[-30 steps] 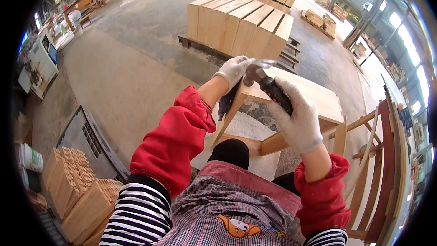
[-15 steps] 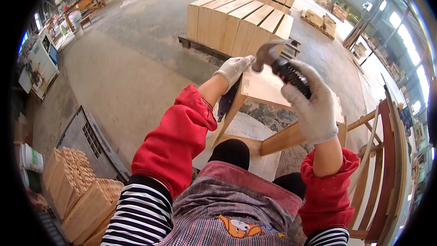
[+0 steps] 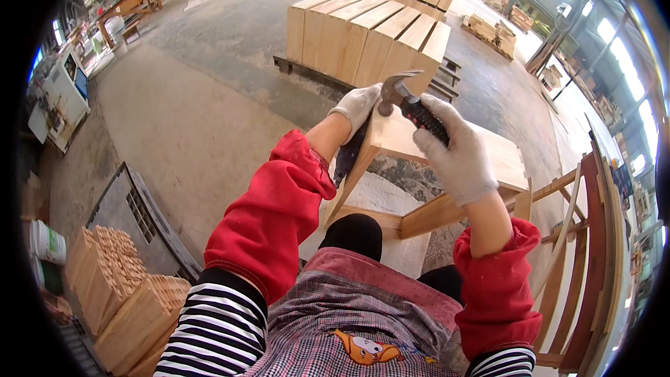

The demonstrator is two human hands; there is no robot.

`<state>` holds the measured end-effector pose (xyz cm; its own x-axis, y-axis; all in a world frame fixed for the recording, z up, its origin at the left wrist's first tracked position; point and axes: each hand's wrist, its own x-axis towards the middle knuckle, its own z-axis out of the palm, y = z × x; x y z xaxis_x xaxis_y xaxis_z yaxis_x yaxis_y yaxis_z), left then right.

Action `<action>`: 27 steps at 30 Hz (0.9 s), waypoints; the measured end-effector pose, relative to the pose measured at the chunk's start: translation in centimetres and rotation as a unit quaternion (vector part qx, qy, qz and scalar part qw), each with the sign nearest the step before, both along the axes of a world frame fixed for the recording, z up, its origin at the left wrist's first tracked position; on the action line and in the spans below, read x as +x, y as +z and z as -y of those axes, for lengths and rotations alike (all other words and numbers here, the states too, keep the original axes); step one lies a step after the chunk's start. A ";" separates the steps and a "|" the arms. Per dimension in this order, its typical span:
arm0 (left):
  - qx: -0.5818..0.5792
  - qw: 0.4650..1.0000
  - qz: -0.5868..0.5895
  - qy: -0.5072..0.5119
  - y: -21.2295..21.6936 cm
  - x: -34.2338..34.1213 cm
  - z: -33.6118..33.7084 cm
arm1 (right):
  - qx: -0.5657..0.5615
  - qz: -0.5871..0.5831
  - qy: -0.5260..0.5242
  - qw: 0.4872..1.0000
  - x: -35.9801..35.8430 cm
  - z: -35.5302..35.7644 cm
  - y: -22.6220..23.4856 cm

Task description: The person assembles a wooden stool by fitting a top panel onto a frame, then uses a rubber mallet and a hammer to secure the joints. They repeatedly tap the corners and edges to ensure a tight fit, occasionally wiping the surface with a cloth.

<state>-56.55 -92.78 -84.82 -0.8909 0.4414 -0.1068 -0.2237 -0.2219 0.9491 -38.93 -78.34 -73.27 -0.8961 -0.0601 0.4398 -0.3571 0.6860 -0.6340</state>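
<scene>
My right hand (image 3: 457,153), in a white glove, is wrapped round the black grip of a claw hammer (image 3: 399,91). The hammer's metal head is down at the far left corner of an open pale wooden box frame (image 3: 504,157), close to my left fingertips. At that same corner my left hand (image 3: 356,107), also gloved, grips the edge of the left board; its thumb side is partly hidden. Below the left hand a dark cloth (image 3: 349,158) hangs against the outside of the board. Whether a nail is under the hammer I cannot tell.
Beyond the frame, several pale wooden boxes (image 3: 349,35) stand on a dark pallet. At lower left are bundles of wood strips (image 3: 112,272) and a grey plastic panel (image 3: 139,216). A wooden rack (image 3: 593,237) rises at the right. A white cabinet (image 3: 66,98) stands far left.
The hammer and my right hand have moved left and slightly down, bringing the head onto the frame's corner. My left hand has stayed almost in place.
</scene>
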 end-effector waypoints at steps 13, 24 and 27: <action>-0.010 1.000 -0.022 -0.015 0.9 0.9 0.4 | 0.093 -0.027 0.000 0.995 0.5 -0.7 1.1; 0.011 1.000 -0.018 0.013 0.4 0.8 0.7 | -0.044 -0.005 -0.001 0.999 0.5 -1.0 0.3; 0.018 1.000 0.003 -0.003 0.0 0.2 0.6 | -0.174 -0.042 0.004 0.984 0.7 0.1 -0.3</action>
